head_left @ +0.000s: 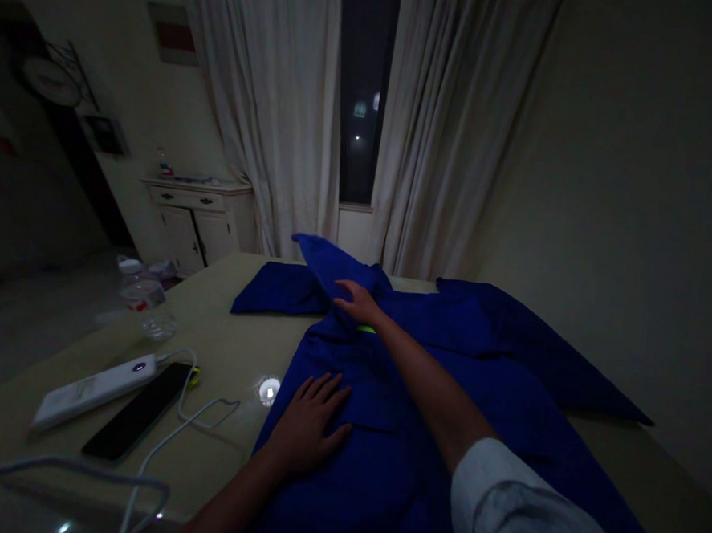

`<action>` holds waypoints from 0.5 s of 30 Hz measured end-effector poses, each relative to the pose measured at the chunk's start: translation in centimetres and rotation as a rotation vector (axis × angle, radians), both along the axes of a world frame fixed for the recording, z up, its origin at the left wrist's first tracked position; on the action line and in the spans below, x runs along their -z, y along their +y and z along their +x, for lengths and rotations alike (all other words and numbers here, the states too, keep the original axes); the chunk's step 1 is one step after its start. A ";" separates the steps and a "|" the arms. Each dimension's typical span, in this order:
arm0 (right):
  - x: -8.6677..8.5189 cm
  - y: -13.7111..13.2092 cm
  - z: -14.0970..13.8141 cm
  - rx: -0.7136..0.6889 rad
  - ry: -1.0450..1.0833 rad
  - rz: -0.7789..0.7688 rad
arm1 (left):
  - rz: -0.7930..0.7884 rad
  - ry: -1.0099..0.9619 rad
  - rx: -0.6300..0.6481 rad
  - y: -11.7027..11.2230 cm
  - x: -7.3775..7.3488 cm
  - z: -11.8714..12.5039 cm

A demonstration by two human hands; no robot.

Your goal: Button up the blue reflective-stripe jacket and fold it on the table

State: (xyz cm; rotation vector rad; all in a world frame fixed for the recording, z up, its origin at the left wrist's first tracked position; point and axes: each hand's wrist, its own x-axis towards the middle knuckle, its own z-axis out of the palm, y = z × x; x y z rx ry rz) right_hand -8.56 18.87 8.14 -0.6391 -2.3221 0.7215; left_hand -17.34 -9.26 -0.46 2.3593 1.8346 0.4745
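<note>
One blue garment [484,347] lay on the table [225,323], the left hand [307,424] spread flat on it, fingers apart. The right hand [359,303], open at 12 o'clock from the left, rested against a raised sleeve [325,265]; neither hand clamped cloth. One green patch [367,328] showed, partly hidden by the right hand. One phone [136,410] and one power bank [95,391] lay at 9 o'clock.

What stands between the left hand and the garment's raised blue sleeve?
Nothing visible: the left hand lies flat on the blue garment, and only its cloth runs up to the raised sleeve, which the right hand touches.
</note>
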 end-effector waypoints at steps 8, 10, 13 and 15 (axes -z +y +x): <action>6.3 -0.3 10.5 0.570 -0.571 0.121 | 0.025 0.004 -0.014 0.3 0.4 0.0; 4.8 -0.2 10.9 0.636 -0.559 0.154 | 0.025 0.007 -0.012 0.2 0.6 -0.1; 0.4 1.3 14.0 0.819 -0.495 0.234 | 0.019 0.014 -0.011 0.2 0.7 -0.2; -3.0 2.4 18.8 1.008 -0.448 0.294 | 0.017 0.017 -0.011 0.3 0.8 -0.3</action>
